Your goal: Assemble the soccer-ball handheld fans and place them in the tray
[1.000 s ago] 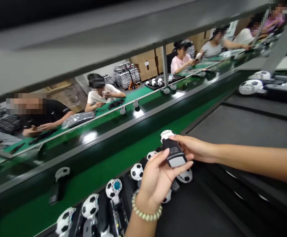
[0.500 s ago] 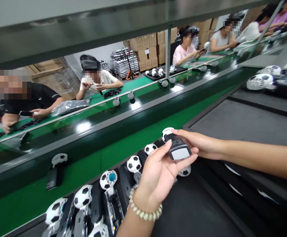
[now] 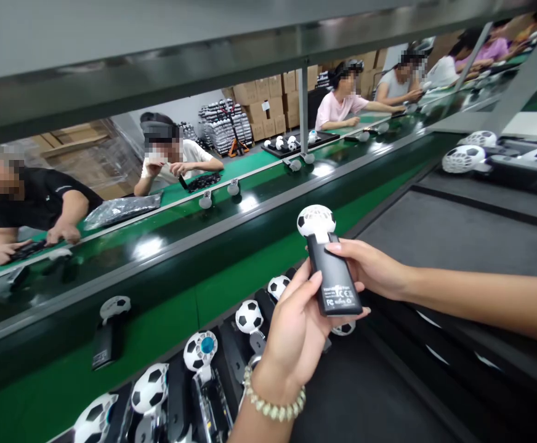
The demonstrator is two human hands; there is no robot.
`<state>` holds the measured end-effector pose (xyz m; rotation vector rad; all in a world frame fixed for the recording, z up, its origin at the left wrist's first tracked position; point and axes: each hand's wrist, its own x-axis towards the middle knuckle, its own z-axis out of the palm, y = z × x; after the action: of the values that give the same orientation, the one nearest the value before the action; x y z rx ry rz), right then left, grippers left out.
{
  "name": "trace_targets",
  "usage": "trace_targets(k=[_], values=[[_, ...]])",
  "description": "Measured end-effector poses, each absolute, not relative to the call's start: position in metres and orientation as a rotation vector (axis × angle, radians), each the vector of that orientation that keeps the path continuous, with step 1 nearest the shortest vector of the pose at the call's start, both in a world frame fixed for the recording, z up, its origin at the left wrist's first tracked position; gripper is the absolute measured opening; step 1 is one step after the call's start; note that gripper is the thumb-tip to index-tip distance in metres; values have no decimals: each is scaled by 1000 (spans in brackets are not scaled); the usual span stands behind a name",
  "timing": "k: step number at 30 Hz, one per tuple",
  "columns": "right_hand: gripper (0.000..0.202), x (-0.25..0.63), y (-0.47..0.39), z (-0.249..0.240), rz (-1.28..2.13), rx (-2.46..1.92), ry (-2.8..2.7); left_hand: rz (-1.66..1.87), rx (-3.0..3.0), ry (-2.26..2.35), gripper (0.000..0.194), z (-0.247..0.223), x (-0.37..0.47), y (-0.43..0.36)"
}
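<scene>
Between my hands is a handheld fan [image 3: 335, 271] with a black body and a soccer-ball head in white and black. Its printed side faces me and its head points away. My left hand [image 3: 298, 320], with a beaded bracelet at the wrist, wraps the body from the left and below. My right hand [image 3: 365, 261] grips it from the right, thumb lying near the joint under the head. Below on the left, a row of similar fans [image 3: 200, 351] lies in a dark tray; one shows a blue centre and an uncovered handle.
Another fan [image 3: 106, 329] lies on the green surface [image 3: 157, 326] to the left. More fans [image 3: 465, 159] rest on a dark foam tray [image 3: 416, 221] at right. Across the conveyor [image 3: 180, 227], which carries several grey parts, co-workers sit handling pieces. A metal beam [image 3: 204, 61] crosses overhead.
The fan has tilted in my hands, from its end facing me to its printed side and ball head showing. Across the line, one co-worker's arm has reached out over the belt.
</scene>
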<state>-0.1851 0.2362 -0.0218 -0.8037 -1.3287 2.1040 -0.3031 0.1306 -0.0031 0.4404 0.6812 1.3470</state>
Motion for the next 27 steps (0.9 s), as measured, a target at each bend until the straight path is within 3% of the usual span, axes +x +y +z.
trace_targets(k=[13,16,19,27], values=[[38,-181,236,-23,2108,-678,-1362,1368,507,841,46,-7,-299,133],[33,-182,238,-23,2080,-734,-1386,1373,701,1032,52,-11,-295,134],[28,-181,244,-20,2072,-796,-1389,1373,982,1309,44,-17,-292,136],[16,-159,285,29,1825,-841,-1269,1171,1294,1500,46,-24,-281,122]])
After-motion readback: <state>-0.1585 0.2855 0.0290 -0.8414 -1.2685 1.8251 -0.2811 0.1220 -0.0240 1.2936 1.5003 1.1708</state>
